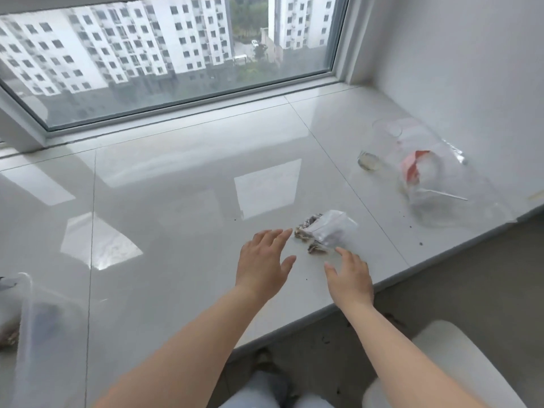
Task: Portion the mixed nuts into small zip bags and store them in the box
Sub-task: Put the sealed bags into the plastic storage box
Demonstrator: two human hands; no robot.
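A: Where is the small zip bag [331, 229]?

B: Lying on the white bench [176, 201] near its front edge, with dark nuts [312, 238] spilling from its left end.

A: And the hands?

B: Both hover just short of it with fingers straight and spread, holding nothing. The left hand [265, 260] is just left of the nuts; the right hand [350, 275] is in front of the bag, fingertips close to its lower corner. I cannot tell whether they touch.

A: What else is there?

B: A clear box [38, 319] at the left edge, well apart from the bag. Far right, a glass cup [379, 145] beside a large clear plastic bag [435, 184] with a red patch. Behind the bench, a window [164, 54].
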